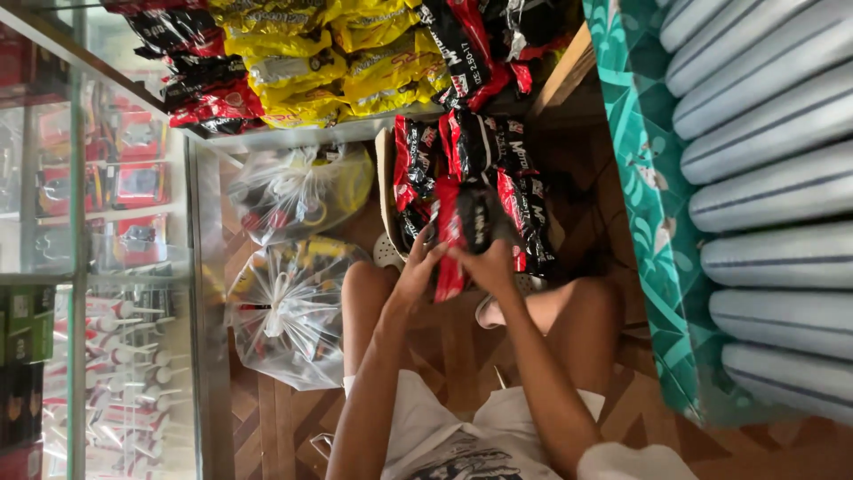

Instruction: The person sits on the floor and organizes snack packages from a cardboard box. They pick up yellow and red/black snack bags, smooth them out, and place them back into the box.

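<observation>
My left hand (419, 267) and my right hand (487, 263) meet over a red and black snack packet (451, 238), and both grip it. The packet stands just above my bare knees, at the near end of a pile of like red and black packets (484, 156). That pile lies in a shallow cardboard box (386, 182) on the wooden floor. My fingers hide the packet's lower part.
A glass display cabinet (107, 267) with small goods fills the left. Yellow and red-black packets (302, 62) are stacked on its top. Two tied clear plastic bags (289, 307) lie on the floor beside it. A teal cloth (649, 204) and striped cushions (773, 178) are on the right.
</observation>
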